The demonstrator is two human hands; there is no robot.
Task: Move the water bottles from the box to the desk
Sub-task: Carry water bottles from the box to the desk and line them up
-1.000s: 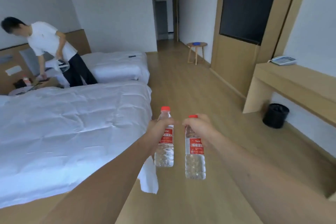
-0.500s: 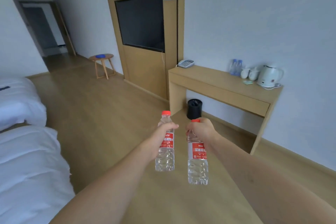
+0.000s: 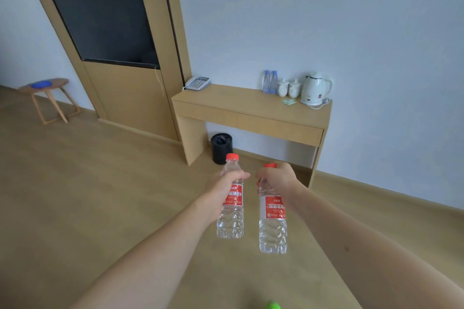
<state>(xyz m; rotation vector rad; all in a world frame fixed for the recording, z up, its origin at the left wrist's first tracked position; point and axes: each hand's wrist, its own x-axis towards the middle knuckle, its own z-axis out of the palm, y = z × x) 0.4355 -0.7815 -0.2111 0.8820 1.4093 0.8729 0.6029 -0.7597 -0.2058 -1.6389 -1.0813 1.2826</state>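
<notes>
My left hand (image 3: 223,189) grips a clear water bottle (image 3: 231,218) with a red cap and red label, held upright over the floor. My right hand (image 3: 277,178) grips a second, matching water bottle (image 3: 273,231) near its neck, also upright. Both bottles hang side by side, a little apart. The wooden desk (image 3: 241,105) stands ahead against the wall, beyond and above both hands. The box is not in view.
On the desk stand a phone (image 3: 198,83), two blue-capped bottles (image 3: 270,82), two white cups (image 3: 288,88) and a white kettle (image 3: 315,88). A black bin (image 3: 221,148) sits under it. A wall-mounted TV (image 3: 103,15) and small stool (image 3: 49,98) are at left.
The view has swung right, away from the beds, and closer to the desk. Both hands keep their hold on the bottles in front of me.
</notes>
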